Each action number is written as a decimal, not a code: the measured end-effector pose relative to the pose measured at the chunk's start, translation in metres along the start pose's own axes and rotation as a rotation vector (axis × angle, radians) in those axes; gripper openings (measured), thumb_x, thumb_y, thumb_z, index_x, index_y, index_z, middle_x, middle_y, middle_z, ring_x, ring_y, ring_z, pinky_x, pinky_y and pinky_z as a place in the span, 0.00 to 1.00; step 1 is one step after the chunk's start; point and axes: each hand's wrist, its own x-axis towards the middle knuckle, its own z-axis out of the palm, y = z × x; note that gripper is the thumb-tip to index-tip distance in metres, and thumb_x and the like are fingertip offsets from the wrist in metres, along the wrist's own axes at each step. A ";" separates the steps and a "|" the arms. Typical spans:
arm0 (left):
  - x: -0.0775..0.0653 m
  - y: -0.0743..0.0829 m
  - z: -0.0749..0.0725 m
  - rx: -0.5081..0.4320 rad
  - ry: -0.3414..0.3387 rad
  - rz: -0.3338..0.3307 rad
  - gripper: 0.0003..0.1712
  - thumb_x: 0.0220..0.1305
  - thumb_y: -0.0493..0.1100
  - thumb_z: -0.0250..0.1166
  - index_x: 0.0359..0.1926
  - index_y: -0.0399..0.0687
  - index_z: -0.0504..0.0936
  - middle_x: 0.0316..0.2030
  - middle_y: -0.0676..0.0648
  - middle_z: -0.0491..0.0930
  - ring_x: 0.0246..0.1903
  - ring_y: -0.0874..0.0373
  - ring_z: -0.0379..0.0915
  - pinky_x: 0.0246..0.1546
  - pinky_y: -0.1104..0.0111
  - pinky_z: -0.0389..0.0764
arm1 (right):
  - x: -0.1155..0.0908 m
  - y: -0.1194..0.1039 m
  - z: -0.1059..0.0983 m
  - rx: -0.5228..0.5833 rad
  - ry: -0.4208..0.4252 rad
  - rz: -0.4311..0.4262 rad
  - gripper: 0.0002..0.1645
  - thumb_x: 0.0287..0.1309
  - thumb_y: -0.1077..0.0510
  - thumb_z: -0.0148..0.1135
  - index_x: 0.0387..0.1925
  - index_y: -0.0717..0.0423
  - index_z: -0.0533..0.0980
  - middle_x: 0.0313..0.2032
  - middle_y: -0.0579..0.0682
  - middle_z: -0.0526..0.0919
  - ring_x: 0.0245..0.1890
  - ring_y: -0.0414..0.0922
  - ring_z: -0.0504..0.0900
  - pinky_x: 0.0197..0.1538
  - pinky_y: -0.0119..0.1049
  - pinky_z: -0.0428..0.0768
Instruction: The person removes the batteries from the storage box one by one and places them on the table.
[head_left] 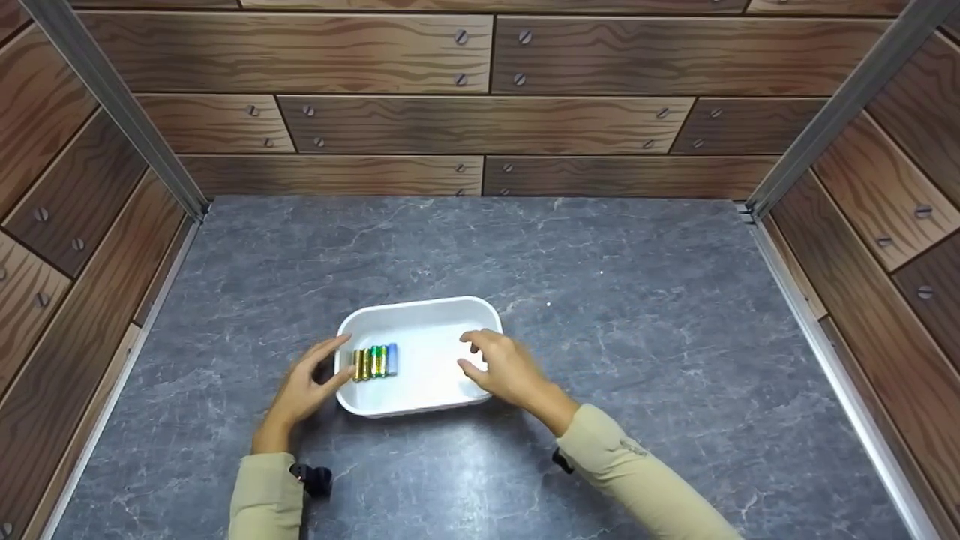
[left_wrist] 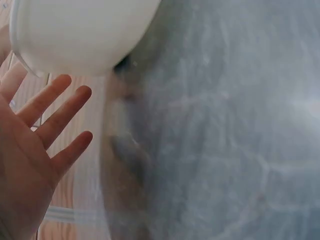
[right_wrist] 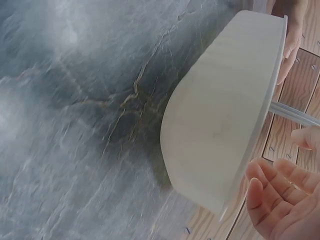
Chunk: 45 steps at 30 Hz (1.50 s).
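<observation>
A white plastic tub (head_left: 431, 405) with rounded corners stands on the grey table. Inside, along its left end, several cylindrical batteries (head_left: 373, 361) lie side by side in a row, gold, green and one pale blue. My left hand (head_left: 301, 388) is at the tub's left rim, thumb and a finger reaching over the edge by the batteries; in the left wrist view its other fingers (left_wrist: 52, 105) are spread. My right hand (head_left: 510, 367) hovers over the right end, fingers loosely bent and nothing between them. From the right wrist view the tub's outer wall (right_wrist: 215, 115) hides the batteries.
The grey marbled table (head_left: 675, 337) extends around the tub. Wood-patterned panels (head_left: 390, 124) enclose it at the back and both sides, with metal rails (head_left: 832, 367) along the edges. Small white specks (head_left: 548, 304) dot the surface right of the tub.
</observation>
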 end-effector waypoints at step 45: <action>0.031 -0.003 0.019 -0.285 -0.020 -0.095 0.27 0.65 0.34 0.60 0.65 0.40 0.71 0.60 0.33 0.75 0.54 0.45 0.76 0.48 0.79 0.74 | 0.051 -0.011 0.054 0.159 -0.297 0.227 0.25 0.54 0.53 0.70 0.52 0.59 0.76 0.29 0.54 0.85 0.24 0.37 0.71 0.33 0.30 0.71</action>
